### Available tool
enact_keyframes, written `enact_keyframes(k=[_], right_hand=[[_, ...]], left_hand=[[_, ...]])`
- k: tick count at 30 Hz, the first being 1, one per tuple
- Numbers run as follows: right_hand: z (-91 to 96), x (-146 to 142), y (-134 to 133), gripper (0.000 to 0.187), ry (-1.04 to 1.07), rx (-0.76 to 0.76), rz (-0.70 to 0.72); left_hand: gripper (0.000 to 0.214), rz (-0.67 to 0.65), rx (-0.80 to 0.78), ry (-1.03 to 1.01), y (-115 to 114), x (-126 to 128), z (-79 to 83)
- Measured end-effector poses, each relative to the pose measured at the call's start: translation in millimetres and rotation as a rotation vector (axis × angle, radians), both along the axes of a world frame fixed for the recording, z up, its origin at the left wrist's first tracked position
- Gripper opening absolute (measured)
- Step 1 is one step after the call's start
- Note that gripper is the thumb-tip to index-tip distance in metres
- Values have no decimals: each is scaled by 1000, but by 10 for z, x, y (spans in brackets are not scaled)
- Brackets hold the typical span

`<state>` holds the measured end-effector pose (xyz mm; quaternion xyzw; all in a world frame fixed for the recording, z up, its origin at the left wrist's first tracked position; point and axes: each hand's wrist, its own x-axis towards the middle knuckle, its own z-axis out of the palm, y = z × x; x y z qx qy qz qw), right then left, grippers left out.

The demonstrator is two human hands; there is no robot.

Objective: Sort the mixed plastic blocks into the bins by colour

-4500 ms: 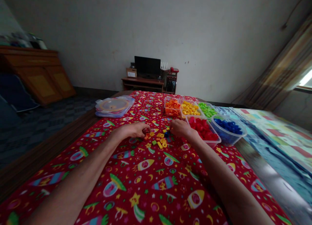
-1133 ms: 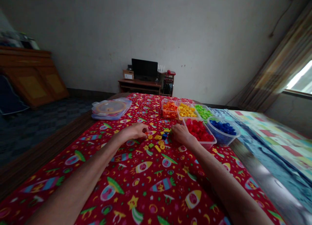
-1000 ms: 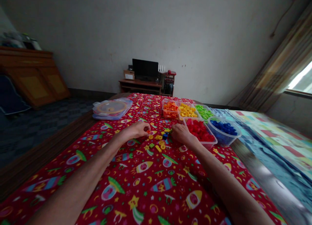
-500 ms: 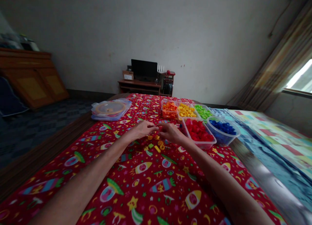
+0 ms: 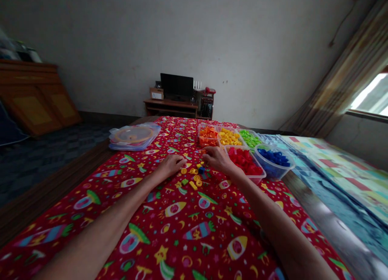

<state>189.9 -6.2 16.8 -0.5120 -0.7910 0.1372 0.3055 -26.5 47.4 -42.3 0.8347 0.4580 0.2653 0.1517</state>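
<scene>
My left hand [image 5: 172, 164] rests low over the cloth with its fingers curled together; whether anything is inside them is hidden. To the right, my right hand [image 5: 217, 158] is bent downward, fingers closed, its fingertips too small to show what they hold. Between and just in front of both lie small toy building pieces: a dark blue block [image 5: 201, 170], a yellow wheel-shaped piece [image 5: 184, 171], another yellow round piece [image 5: 199, 183], a yellow brick [image 5: 193, 185] and a light green brick [image 5: 184, 182]. Beside my right wrist stands a clear tub of red pieces [image 5: 245, 162].
Behind it are tubs of orange pieces [image 5: 209, 135], yellow pieces [image 5: 230, 137] and green pieces [image 5: 249, 138]. A round tub of blue pieces [image 5: 274, 158] stands right. Stacked plastic lids [image 5: 135, 135] lie left on the red patterned cloth [image 5: 182, 219].
My hands, close together before, have moved apart. The dark blue block now shows among the loose pieces between them. The view has shifted slightly.
</scene>
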Motion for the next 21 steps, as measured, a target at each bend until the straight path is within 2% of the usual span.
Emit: enact_keyframes(k=[3,6,9,11,13,16,21], right_hand=[[0,92,54,16,114,-97,46],[22,174,92,14,382,-323,105],[76,237,80,12,641,-514,85],[117,285,54,11,711,-582,56],[159,356,29,14,696,-629,53],[239,519,11,14,607,-601,43],[361,870,19,9,413,-301,-64]], left_hand=[[36,-43,-38,22,38,-34,-53],[35,-72,-53,16,70,-68,-60],[36,-90,-59,5,82,-94,-53],[38,-95,-68,4,77,-101,-49],[38,-95,-71,1,69,-104,-46],[35,-100,-60,-17,63,-105,-48],[34,-109,-48,-30,97,-116,-93]])
